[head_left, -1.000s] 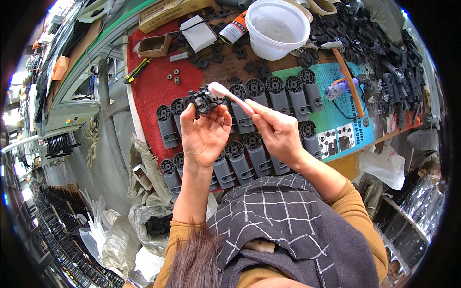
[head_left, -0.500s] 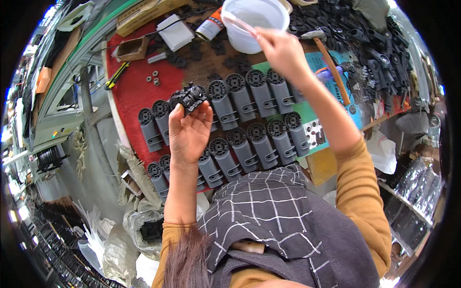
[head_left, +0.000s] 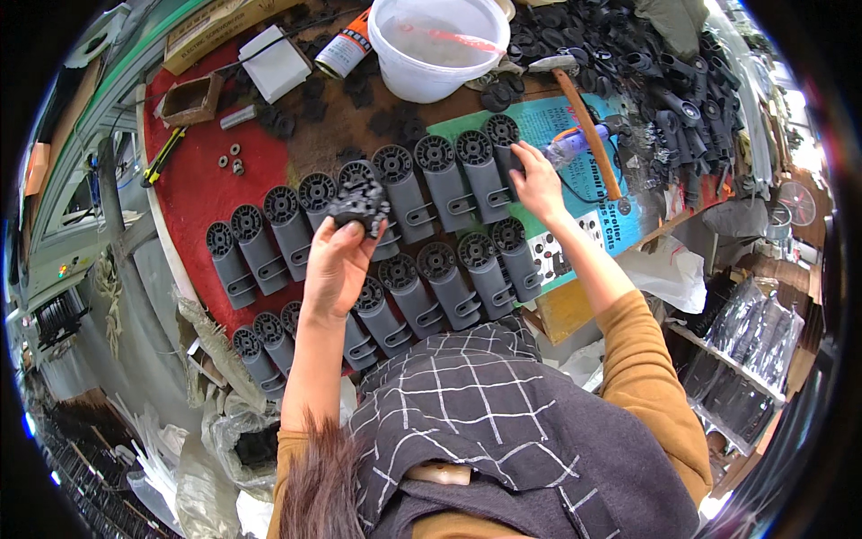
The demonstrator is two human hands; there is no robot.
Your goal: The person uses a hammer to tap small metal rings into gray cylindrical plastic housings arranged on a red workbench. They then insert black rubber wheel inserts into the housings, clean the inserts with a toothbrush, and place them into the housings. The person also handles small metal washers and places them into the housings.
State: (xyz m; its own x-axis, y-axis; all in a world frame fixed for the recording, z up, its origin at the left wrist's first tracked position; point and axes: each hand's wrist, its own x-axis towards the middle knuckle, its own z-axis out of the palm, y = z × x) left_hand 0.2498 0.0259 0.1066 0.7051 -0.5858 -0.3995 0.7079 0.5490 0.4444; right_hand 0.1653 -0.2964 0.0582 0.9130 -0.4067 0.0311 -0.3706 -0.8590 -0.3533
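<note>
My left hand (head_left: 339,260) grips a cluster of small black ridged plastic parts (head_left: 357,205) between thumb and fingers, held above the rows of tubes. At the right end of the back row, my right hand (head_left: 537,184) closes on a dark grey plastic tube (head_left: 515,160), which the fingers mostly hide. Beside it another grey tube (head_left: 485,187) stands in the row, with a ribbed round end and a clip-like loop. A second row of similar tubes (head_left: 409,292) lies nearer to me. A brush with a pinkish handle (head_left: 462,39) rests across the white bucket (head_left: 422,85).
A hammer (head_left: 588,130) and a purple power tool (head_left: 575,146) lie right of the tubes, before a heap of black plastic parts (head_left: 673,99). Far left are a yellow cutter knife (head_left: 164,156), a small cardboard box (head_left: 190,99), metal rings (head_left: 236,162) and a spray can (head_left: 343,52).
My right hand has let go of the brush at the bucket and come down nearer to the tubes' right end. The left hand still holds the black parts, slightly lower.
</note>
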